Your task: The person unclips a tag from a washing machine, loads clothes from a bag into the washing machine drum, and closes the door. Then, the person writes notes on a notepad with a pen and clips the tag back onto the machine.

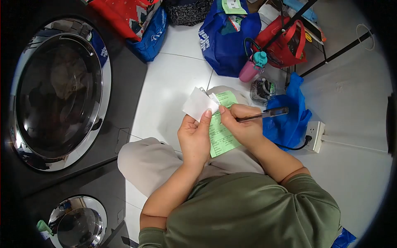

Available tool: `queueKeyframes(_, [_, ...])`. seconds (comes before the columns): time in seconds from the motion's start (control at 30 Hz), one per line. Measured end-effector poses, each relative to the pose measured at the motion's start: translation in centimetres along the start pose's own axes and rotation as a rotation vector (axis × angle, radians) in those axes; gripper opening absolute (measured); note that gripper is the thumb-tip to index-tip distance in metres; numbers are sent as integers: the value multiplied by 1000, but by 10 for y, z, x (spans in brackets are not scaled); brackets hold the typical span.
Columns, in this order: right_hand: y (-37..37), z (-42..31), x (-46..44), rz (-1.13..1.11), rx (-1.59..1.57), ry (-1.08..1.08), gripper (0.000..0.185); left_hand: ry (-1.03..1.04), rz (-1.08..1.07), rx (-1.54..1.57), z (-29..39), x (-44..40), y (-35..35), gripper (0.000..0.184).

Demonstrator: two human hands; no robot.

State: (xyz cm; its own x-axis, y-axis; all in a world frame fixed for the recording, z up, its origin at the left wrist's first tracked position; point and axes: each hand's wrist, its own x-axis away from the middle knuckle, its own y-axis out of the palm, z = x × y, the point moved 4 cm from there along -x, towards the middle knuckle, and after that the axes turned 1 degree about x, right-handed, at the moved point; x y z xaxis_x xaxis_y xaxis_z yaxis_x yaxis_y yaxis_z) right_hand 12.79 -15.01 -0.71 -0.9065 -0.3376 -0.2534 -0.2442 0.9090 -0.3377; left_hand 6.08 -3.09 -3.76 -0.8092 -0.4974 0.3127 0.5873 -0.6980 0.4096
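Observation:
In the head view my left hand (196,134) pinches a white paper slip (198,103) between thumb and fingers. My right hand (244,122) is closed around a black pen (264,115), its barrel sticking out to the right. The right thumb and forefinger also meet at the slip's right edge. Beneath both hands a printed green form (223,140) lies over my lap, partly covered by them. A small metallic piece (202,90) shows at the slip's top edge; its kind is unclear.
Front-loading machines (62,95) line the left side. Ahead on the white floor are a blue bag (219,49), a pink bottle (249,71), a clear jar (262,91) and a red bag (285,49). Blue plastic (285,120) and a power outlet (315,136) are at right.

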Motion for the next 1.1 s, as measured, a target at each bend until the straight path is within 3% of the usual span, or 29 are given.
queueKeyframes(0.1, [-4,13,4,31,-166,133,39,9,-15,14,1,0,1,22])
queueKeyframes(0.37, [-7,14,4,41,-84,19,38,78,-146,-34,2,3,3,29])
queueKeyframes(0.8, [-3,7,2,45,-24,35,44,15,-105,-15,0,1,1,28])
queueKeyframes(1.1, [-5,7,2,21,-29,-1,38,31,-105,-20,-3,0,-1,27])
